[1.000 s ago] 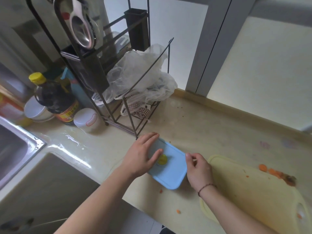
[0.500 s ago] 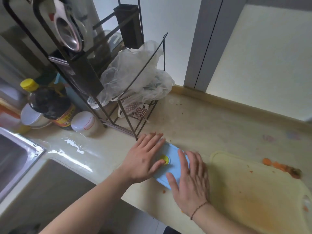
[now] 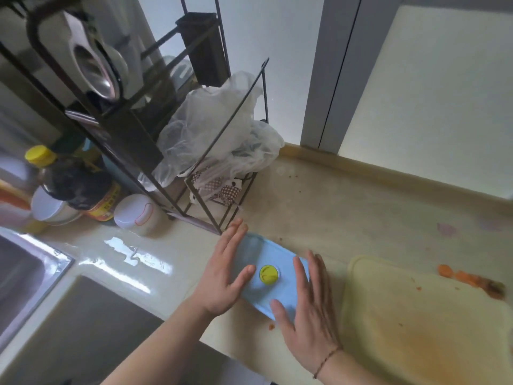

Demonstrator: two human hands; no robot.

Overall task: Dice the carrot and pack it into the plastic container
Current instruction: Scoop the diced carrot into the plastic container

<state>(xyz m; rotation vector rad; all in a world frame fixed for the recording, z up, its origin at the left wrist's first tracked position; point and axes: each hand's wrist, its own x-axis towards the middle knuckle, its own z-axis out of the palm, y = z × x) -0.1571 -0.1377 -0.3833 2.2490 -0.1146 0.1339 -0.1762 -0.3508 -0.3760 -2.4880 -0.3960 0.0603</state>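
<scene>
The plastic container's light blue lid (image 3: 273, 261) with a yellow-green round valve (image 3: 268, 274) lies on the counter in front of me; the container body under it is hidden. My left hand (image 3: 222, 276) presses flat on the lid's left side, fingers straight. My right hand (image 3: 308, 307) presses flat on its right side, fingers spread. A pale yellow cutting board (image 3: 416, 323) lies to the right, stained orange. Carrot scraps (image 3: 472, 280) sit at the board's far edge. One small carrot bit (image 3: 271, 326) lies on the counter by my right thumb.
A dark wire rack (image 3: 155, 112) with a crumpled plastic bag (image 3: 219, 134) stands behind the lid. A dark sauce bottle (image 3: 75, 184), white bowls (image 3: 52, 209) and a white jar (image 3: 138, 215) stand at the left. A steel sink (image 3: 25, 279) is at far left.
My right hand went from pinching the lid's right edge to lying flat on top of it. Both hands have spread apart toward the lid's sides, uncovering the valve.
</scene>
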